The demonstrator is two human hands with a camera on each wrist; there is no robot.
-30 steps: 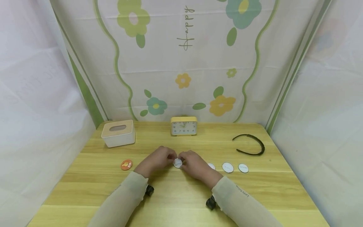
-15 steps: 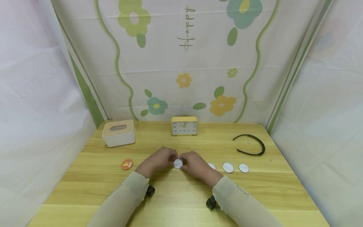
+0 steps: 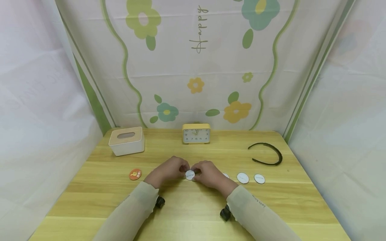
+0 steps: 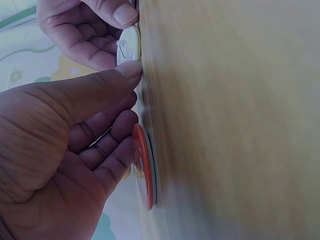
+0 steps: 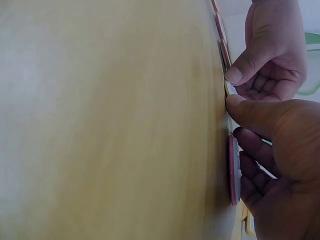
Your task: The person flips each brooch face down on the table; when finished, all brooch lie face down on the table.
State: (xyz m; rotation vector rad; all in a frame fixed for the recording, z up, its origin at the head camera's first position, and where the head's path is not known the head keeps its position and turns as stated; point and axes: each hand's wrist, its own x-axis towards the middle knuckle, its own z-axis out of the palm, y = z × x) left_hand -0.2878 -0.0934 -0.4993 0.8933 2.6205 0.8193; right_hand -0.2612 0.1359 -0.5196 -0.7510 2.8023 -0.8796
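Round white-backed pin badge [image 3: 190, 175] midway between left and right edges of wood-grain table [image 3: 187, 214]; left hand [image 3: 172, 168] and right hand [image 3: 208, 173] pinch opposite sides. Slim, smooth rim could slip if grips pull unevenly; metal-looking pin [image 4: 123, 49] could prick if unfastened, too small to tell. Glossy orange badge [image 3: 135, 174] toward left edge; ridged black headband [image 3: 280, 156] near right edge.
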